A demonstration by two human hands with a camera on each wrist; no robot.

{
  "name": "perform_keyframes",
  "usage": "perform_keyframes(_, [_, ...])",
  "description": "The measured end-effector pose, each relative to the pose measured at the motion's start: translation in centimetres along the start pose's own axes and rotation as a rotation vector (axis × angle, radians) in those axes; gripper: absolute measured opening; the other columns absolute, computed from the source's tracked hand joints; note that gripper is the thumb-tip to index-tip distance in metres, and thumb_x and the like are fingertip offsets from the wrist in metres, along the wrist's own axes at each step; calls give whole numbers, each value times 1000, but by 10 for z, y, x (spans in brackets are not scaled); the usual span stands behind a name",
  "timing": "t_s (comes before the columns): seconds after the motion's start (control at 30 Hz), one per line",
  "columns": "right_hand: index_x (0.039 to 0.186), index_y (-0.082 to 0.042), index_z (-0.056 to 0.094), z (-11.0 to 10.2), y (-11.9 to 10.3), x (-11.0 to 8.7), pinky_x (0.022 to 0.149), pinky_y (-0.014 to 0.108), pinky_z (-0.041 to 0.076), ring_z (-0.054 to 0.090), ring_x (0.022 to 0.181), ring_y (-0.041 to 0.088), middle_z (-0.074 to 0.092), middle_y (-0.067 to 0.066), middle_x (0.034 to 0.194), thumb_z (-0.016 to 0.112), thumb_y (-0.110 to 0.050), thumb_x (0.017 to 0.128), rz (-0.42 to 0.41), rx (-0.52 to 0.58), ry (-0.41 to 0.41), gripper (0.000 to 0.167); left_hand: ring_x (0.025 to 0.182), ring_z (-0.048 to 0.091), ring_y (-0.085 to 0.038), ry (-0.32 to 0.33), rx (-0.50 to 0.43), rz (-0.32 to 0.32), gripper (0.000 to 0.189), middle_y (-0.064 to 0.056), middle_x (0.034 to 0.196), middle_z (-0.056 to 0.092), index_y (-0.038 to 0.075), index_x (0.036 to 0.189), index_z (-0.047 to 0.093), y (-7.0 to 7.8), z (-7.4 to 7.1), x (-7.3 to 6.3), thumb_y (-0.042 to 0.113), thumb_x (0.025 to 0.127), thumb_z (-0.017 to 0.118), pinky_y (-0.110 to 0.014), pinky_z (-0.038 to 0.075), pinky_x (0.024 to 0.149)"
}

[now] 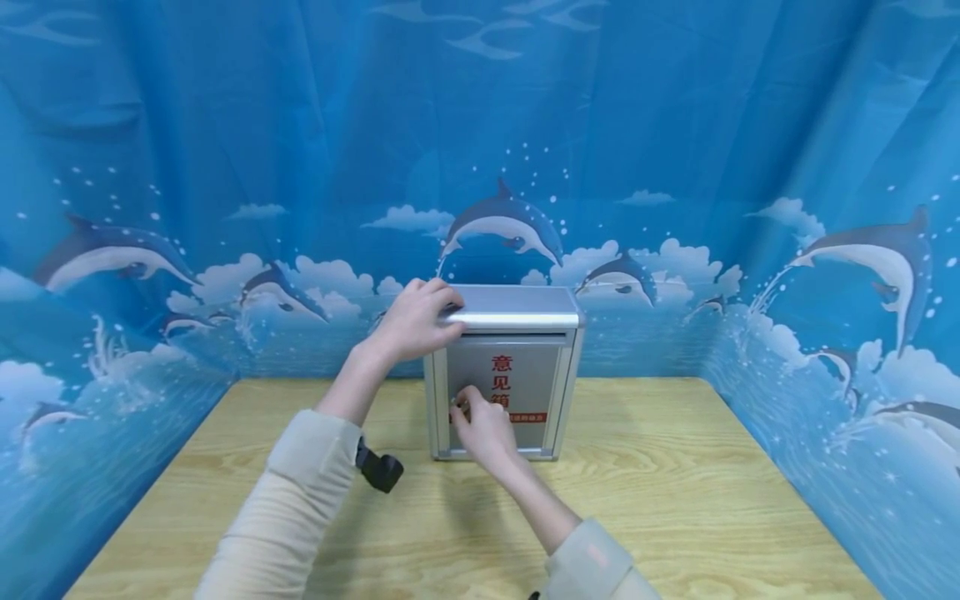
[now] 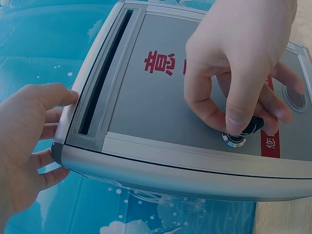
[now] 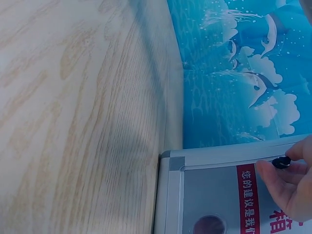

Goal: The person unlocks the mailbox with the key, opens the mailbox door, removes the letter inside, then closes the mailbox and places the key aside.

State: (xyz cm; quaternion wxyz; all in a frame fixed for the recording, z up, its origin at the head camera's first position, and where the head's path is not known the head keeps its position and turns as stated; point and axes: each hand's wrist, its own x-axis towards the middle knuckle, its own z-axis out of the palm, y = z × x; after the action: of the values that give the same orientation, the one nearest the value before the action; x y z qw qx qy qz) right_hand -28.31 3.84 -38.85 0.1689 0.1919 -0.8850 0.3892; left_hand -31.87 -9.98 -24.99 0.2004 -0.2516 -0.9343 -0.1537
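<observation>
A grey metal suggestion box with red lettering stands upright on the table. My left hand holds its top left corner, thumb at the front edge, fingers bent over the top. In the left wrist view these fingertips meet the frame beside the dark slot. Low on the door's left side, my right hand pinches a black-headed key between thumb and index finger. The key is at the round silver lock, partly hidden by the thumb. Also in the right wrist view, the black key head shows between the fingertips.
The box stands near the back of a wood-grain table. A blue curtain printed with dolphins hangs behind and at both sides. A round window sits low in the door. A black strap piece sticks out from the left wrist.
</observation>
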Motion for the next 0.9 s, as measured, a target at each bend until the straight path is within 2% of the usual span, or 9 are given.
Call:
perform_keyframes(0.37, [97, -5, 58, -1, 0, -1, 37, 21, 38, 45, 41, 6, 65, 5, 70, 57, -13, 90, -10, 7, -13, 11, 100, 44, -27, -23, 11, -21, 34, -8, 115, 56, 10, 115, 62, 1, -1, 1, 29, 87, 62, -41, 39, 82])
perform_keyframes(0.57, [96, -6, 58, -3, 1, -2, 40, 21, 39, 46, 43, 4, 66, 3, 72, 57, -14, 89, -20, -8, -24, 10, 101, 44, -27, -46, 26, -30, 33, -8, 116, 54, 11, 115, 62, 2, -2, 2, 31, 88, 61, -42, 39, 82])
perform_keyframes(0.9, [99, -8, 61, -12, 5, -7, 38, 22, 35, 41, 41, 4, 58, -5, 62, 57, -18, 90, -43, 5, -111, 14, 102, 43, -27, -77, 42, -40, 34, -9, 118, 52, 11, 117, 60, 2, -5, 3, 31, 89, 59, -42, 39, 83])
